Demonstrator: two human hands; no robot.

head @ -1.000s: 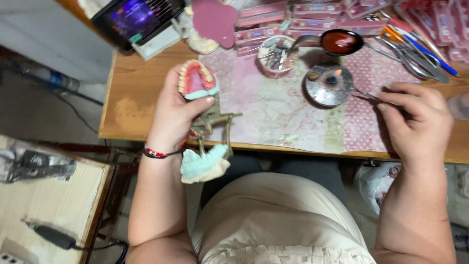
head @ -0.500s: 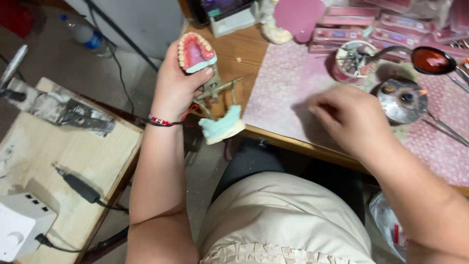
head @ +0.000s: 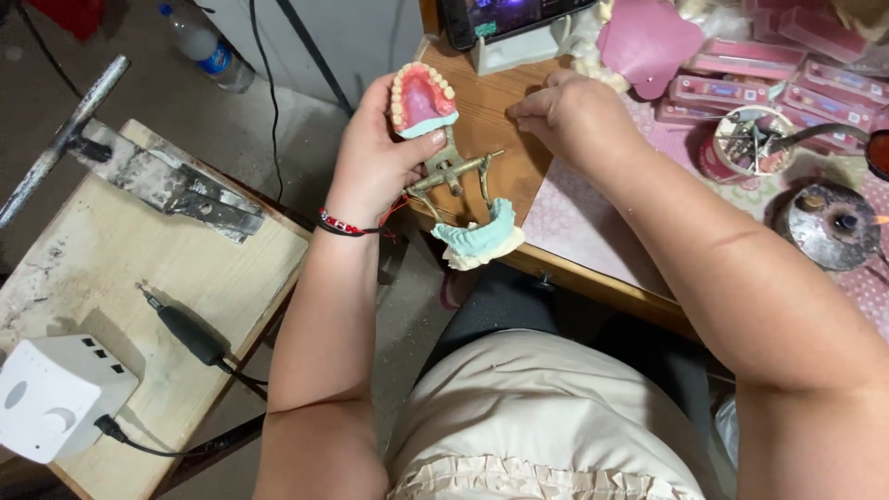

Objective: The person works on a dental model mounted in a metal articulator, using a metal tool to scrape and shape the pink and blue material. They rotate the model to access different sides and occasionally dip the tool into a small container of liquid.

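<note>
A wooden surface (head: pixel 482 120) stands before the seated person, partly covered by a pink patterned mat (head: pixel 593 204), with a bare concrete floor to its left. The left hand (head: pixel 375 162) holds a dental articulator (head: pixel 454 171) up over the surface's near edge, the fingers (head: pixel 421 148) wrapped around it just under its upper part. That upper part is a denture model (head: pixel 421 97): a pink wax palate ringed by an arch of cream-coloured teeth, set on a pale green base and facing the camera. Below the fingers runs the brass-coloured hinged frame, and at its lower end hangs a second pale green cast (head: pixel 477 243), horseshoe-shaped, tilted toward the person's lap.

The right hand (head: pixel 574 116) lies on the surface just right of the model, its fingers curled and pinched together; whether they hold anything cannot be told.

Beyond the right hand are a pink wax sheet (head: pixel 648 42), pink flat boxes (head: pixel 741 88) and a cup of tools (head: pixel 745 143). Farther right sits a small metal burner (head: pixel 829 227). Left of the left hand, well apart, a low wooden bench (head: pixel 148 278) carries a black handpiece (head: pixel 190 335) and a white control box (head: pixel 56 393).
</note>
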